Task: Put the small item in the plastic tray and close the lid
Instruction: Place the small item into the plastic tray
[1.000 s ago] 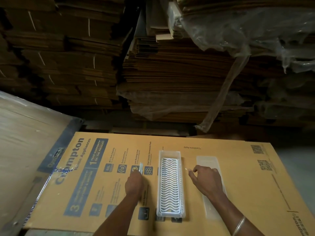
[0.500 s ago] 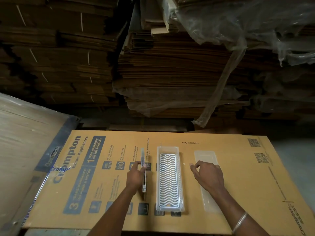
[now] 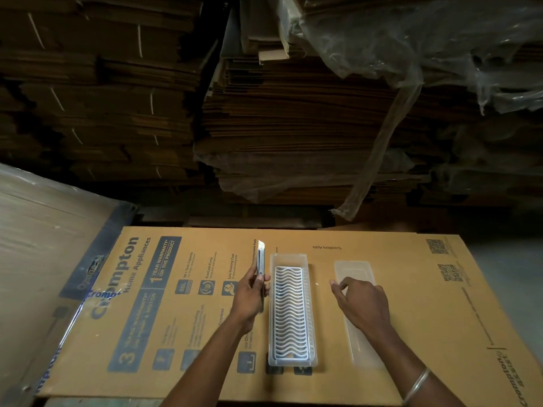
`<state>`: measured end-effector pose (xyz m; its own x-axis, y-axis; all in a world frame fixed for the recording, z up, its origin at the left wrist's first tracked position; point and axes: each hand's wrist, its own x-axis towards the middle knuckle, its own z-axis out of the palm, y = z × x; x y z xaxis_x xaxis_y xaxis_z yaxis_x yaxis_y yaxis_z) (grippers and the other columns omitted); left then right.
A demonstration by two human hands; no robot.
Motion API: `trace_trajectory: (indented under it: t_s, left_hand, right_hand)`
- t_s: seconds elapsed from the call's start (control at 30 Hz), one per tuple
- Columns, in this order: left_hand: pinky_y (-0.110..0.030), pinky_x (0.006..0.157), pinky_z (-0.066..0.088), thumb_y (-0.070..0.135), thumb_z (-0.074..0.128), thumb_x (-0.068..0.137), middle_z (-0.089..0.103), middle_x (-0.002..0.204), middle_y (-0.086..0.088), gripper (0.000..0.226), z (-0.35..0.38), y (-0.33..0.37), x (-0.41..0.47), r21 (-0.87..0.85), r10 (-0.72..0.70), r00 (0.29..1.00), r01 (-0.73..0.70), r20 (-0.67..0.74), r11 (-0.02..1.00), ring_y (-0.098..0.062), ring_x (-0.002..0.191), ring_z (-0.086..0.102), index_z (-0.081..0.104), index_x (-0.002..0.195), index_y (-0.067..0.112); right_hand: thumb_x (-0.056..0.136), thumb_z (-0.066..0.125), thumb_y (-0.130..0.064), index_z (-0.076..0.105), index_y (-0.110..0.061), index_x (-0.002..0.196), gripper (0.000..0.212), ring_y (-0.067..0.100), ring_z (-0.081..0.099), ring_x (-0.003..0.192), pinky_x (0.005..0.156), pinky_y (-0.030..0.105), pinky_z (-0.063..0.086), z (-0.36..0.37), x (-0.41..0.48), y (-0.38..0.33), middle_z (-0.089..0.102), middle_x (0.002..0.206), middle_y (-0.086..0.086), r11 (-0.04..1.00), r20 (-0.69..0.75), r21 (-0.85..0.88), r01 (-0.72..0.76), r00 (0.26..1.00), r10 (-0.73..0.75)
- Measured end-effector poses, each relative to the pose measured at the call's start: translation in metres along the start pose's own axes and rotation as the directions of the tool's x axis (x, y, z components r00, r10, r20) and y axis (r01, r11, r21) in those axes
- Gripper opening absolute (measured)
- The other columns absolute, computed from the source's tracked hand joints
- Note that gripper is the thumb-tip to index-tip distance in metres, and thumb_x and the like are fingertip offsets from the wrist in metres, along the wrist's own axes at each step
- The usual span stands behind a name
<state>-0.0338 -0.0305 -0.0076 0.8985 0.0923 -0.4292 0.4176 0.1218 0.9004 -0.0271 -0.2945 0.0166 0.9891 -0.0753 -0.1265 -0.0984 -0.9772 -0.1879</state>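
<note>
A clear plastic tray (image 3: 273, 312) lies lengthwise on a printed cardboard sheet (image 3: 426, 304), with a white wavy grid insert (image 3: 289, 309) inside it. My left hand (image 3: 249, 298) is shut on a thin, flat, silvery item (image 3: 260, 259), held on edge just left of the tray and raised off the cardboard. To the right of the tray lies the translucent lid (image 3: 357, 270), flat on the cardboard. My right hand (image 3: 363, 304) rests on the lid with its fingers curled and holds nothing.
Tall stacks of flattened cardboard (image 3: 293, 127) rise behind the sheet, some under loose clear plastic film (image 3: 411, 39). A plastic-wrapped bundle (image 3: 44, 245) sits at the left. Bare floor (image 3: 514, 274) shows at the right edge.
My left hand has lifted the thin item off the cardboard and turned it up on edge beside the tray. My right hand stays on the lid.
</note>
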Motion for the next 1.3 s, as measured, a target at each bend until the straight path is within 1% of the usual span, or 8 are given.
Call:
trace_trajectory:
  t_s: [0.37,0.57,0.67,0.83,0.93,1.1,1.2,1.3]
  left_hand:
    - [-0.031,0.067,0.040,-0.006,0.047,0.103,0.072,0.116,0.003,0.071,0.006,-0.001,0.004,-0.052,-0.066,0.995,0.070,0.070,0.996,-0.007,0.073,0.064,0.029,0.160,0.032]
    - [-0.042,0.087,0.052,-0.014,0.047,0.098,0.074,0.123,0.001,0.076,0.014,0.001,0.010,-0.204,-0.078,0.990,0.101,0.115,0.974,-0.021,0.094,0.075,0.036,0.155,0.035]
    - [-0.032,0.075,0.062,-0.011,0.052,0.098,0.074,0.123,0.001,0.072,0.018,0.001,0.012,-0.247,-0.083,0.989,0.111,0.123,0.963,-0.018,0.093,0.078,0.039,0.154,0.032]
    - [-0.026,0.068,0.060,0.010,0.050,0.105,0.078,0.093,-0.003,0.045,0.027,-0.003,0.014,-0.294,-0.130,0.987,0.153,0.097,0.944,-0.011,0.071,0.072,0.047,0.146,0.029]
    - [-0.028,0.074,0.055,0.018,0.060,0.101,0.078,0.110,-0.007,0.025,0.037,-0.006,0.015,-0.085,-0.129,0.989,0.134,0.069,0.987,-0.017,0.088,0.072,0.067,0.124,0.010]
    - [-0.037,0.078,0.062,0.014,0.071,0.094,0.076,0.094,-0.006,0.012,0.054,-0.018,0.024,0.243,-0.138,0.990,0.143,-0.037,0.960,-0.017,0.083,0.069,0.072,0.103,0.006]
    - [-0.040,0.081,0.059,0.011,0.075,0.090,0.070,0.076,-0.005,0.006,0.064,-0.022,0.029,0.518,-0.089,0.995,0.103,-0.051,0.849,-0.019,0.074,0.064,0.070,0.088,0.008]
    - [-0.029,0.067,0.054,0.011,0.076,0.089,0.078,0.089,-0.013,0.005,0.070,-0.022,0.033,0.715,-0.056,0.998,0.054,-0.022,0.697,-0.024,0.079,0.072,0.074,0.089,0.007]
  right_hand:
    - [0.100,0.035,-0.063,0.072,-0.029,0.104,0.050,0.014,0.071,0.085,0.095,0.036,0.042,-0.002,0.000,0.003,0.075,0.076,-0.004,1.000,-0.002,-0.004,-0.011,1.000,0.011]
    - [0.100,0.034,-0.063,0.072,-0.029,0.103,0.051,0.016,0.071,0.086,0.097,0.038,0.043,-0.002,0.003,0.009,0.075,0.076,-0.004,1.000,0.000,-0.001,-0.029,1.000,0.029]
    - [0.099,0.035,-0.063,0.072,-0.029,0.102,0.050,0.016,0.071,0.084,0.094,0.037,0.042,0.000,0.004,0.013,0.074,0.074,-0.004,0.999,-0.014,0.000,-0.033,0.999,0.033]
    - [0.099,0.035,-0.063,0.072,-0.029,0.100,0.050,0.016,0.071,0.083,0.092,0.037,0.042,0.004,0.006,0.021,0.073,0.071,-0.005,0.998,-0.014,0.012,-0.062,0.998,0.062]
    - [0.099,0.035,-0.064,0.071,-0.028,0.099,0.051,0.016,0.070,0.083,0.092,0.037,0.041,0.010,0.006,0.030,0.071,0.069,-0.005,0.996,0.013,0.022,-0.086,0.996,0.086]
    - [0.100,0.036,-0.063,0.072,-0.026,0.100,0.051,0.019,0.070,0.089,0.093,0.039,0.041,0.022,0.002,0.044,0.075,0.079,-0.004,0.991,0.059,0.014,-0.131,0.990,0.130]
    - [0.100,0.035,-0.062,0.072,-0.025,0.102,0.052,0.021,0.070,0.095,0.096,0.040,0.042,0.028,0.000,0.053,0.077,0.089,-0.003,0.990,0.091,-0.002,-0.144,0.985,0.144]
    - [0.101,0.033,-0.062,0.071,-0.026,0.102,0.053,0.021,0.070,0.097,0.096,0.040,0.043,0.034,0.000,0.059,0.077,0.093,-0.003,0.987,0.117,-0.021,-0.161,0.980,0.162]
